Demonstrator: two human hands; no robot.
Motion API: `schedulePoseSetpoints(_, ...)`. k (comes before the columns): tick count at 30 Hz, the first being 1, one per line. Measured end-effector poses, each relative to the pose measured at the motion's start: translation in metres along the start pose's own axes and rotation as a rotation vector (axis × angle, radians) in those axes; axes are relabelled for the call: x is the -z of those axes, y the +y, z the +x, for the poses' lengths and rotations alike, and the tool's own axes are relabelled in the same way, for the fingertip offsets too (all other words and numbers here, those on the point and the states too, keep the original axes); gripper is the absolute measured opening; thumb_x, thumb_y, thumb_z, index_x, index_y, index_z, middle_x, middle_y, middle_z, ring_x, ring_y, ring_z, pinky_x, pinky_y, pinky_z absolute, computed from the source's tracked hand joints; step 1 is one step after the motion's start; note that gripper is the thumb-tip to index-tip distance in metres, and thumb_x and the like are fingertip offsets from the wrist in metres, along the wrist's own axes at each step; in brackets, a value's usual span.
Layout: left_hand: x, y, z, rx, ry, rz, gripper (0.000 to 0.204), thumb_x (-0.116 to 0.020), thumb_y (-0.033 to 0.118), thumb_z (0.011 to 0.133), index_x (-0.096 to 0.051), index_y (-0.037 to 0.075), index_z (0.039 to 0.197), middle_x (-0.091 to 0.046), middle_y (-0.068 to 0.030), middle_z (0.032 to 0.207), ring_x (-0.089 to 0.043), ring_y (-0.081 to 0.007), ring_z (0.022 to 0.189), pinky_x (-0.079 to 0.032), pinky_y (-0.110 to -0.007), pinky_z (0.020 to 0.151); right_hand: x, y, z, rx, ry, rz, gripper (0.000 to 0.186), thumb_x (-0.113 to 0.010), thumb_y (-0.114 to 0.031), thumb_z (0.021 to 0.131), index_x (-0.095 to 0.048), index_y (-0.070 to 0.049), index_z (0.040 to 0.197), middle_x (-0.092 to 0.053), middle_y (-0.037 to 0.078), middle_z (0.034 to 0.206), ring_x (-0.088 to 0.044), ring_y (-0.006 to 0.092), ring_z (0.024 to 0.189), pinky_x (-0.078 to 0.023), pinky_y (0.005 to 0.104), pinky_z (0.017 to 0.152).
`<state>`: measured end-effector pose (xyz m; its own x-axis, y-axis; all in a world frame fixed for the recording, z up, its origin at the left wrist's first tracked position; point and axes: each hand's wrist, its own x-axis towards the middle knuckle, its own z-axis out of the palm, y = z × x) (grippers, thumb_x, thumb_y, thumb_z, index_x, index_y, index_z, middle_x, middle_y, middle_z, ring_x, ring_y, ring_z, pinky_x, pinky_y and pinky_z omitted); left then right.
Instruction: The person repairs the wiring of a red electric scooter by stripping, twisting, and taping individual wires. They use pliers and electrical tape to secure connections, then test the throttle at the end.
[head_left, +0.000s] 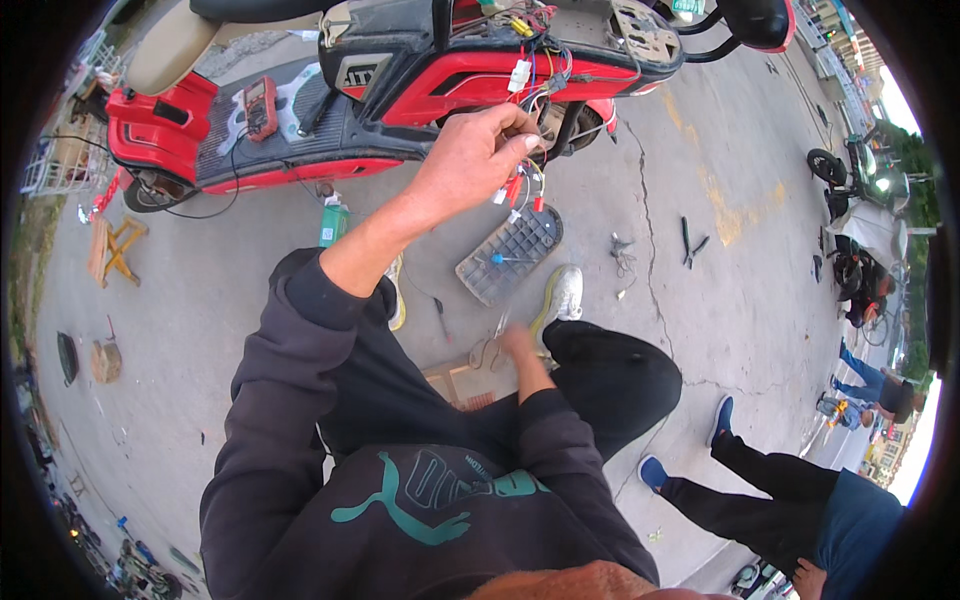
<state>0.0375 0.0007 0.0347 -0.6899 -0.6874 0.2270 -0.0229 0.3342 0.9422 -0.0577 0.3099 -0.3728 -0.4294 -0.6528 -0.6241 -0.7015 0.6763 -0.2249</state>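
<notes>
My left hand [478,155] is raised beside the red electric scooter [410,100], thumb and fingers closed on thin electrical wires. Red and white connectors [516,188] dangle from these wires below the hand. Above it, a bundle of coloured wires with a white plug [519,76] hangs out of the scooter's opened rear body. My right hand [520,345] is low between my knees, smeared by motion. Beside it is a pale, looped thing [487,352] that I cannot make out; whether the hand holds it is unclear.
A grey ribbed plastic cover [510,252] lies on the concrete by my shoe, with a blue-handled screwdriver [500,259] on it. Pliers [690,243] lie to the right. A red multimeter [260,108] rests on the footboard. Another person [780,490] stands at right.
</notes>
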Motion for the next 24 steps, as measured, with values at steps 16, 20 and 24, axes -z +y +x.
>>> schedulePoseSetpoints(16,0.008,-0.009,0.006,-0.159,0.095,0.265,0.016,-0.068,0.011,0.095,-0.067,-0.003,0.103,-0.072,-0.0142,0.082,-0.073,-0.0234,0.071,-0.054,-0.035,0.066,0.454,-0.210,-0.080,0.834,1.209,-0.249,0.018,-0.073,-0.012,0.083,-0.073,-0.008,0.100,-0.072,0.007,0.088,-0.071,0.0197,0.080,-0.056,0.0329,0.068)
schedulePoseSetpoints(20,0.008,-0.014,0.008,-0.090,0.110,0.219,0.017,-0.067,0.012,0.097,-0.068,-0.003,0.106,-0.074,-0.0120,0.085,-0.073,-0.0172,0.072,-0.055,-0.032,0.065,0.437,-0.202,-0.077,0.529,0.895,0.610,0.015,-0.076,-0.011,0.091,-0.075,0.000,0.101,-0.077,0.010,0.086,-0.071,0.0139,0.069,-0.055,0.0270,0.066)
schedulePoseSetpoints(24,0.002,-0.015,0.009,-0.085,0.088,0.206,0.016,-0.066,0.009,0.097,-0.068,-0.003,0.108,-0.074,-0.0127,0.086,-0.073,-0.0180,0.073,-0.055,-0.032,0.066,0.411,-0.191,-0.067,0.554,0.519,1.134,0.022,-0.072,-0.014,0.097,-0.071,0.004,0.110,-0.076,0.008,0.094,-0.070,0.0127,0.077,-0.053,0.0248,0.063)
